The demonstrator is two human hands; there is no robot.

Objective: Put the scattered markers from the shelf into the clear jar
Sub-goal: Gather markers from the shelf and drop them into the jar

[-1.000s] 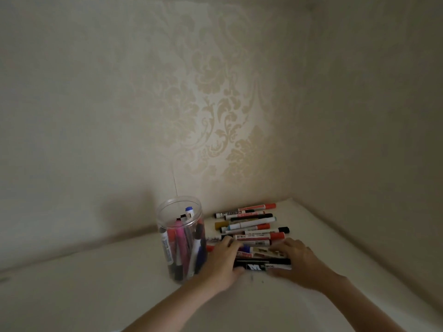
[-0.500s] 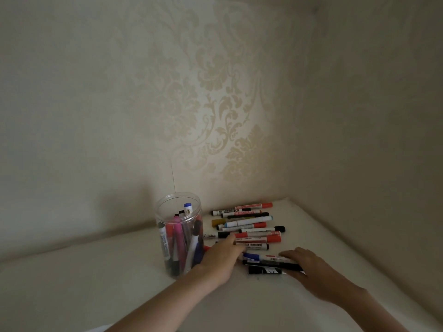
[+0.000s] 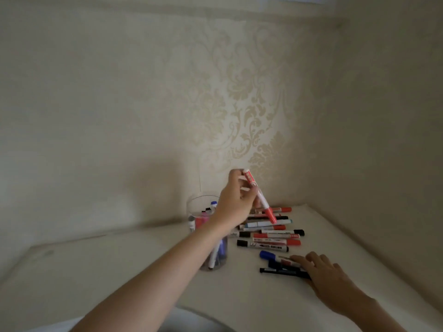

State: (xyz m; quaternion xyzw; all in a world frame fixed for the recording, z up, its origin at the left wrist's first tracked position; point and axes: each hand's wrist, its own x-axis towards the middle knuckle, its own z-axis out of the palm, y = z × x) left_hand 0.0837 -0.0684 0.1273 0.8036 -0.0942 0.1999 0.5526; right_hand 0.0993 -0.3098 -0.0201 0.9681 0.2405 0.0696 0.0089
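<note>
A clear jar (image 3: 201, 207) with several markers standing in it sits on the white shelf, partly hidden behind my left forearm. My left hand (image 3: 236, 202) is raised above and just right of the jar and grips a red-capped marker (image 3: 260, 196), cap end pointing down to the right. Several scattered markers (image 3: 273, 236) lie in a pile to the right of the jar. My right hand (image 3: 322, 271) lies flat on the shelf, its fingers resting on a blue-capped marker (image 3: 272, 256) and a black marker (image 3: 282, 271).
The shelf (image 3: 119, 271) meets a patterned wall at the back and a plain side wall (image 3: 383, 164) close on the right. The marker pile lies in that corner.
My left hand has lifted off the pile with a red-capped marker and risen above the jar. My right hand has stayed low by the front markers.
</note>
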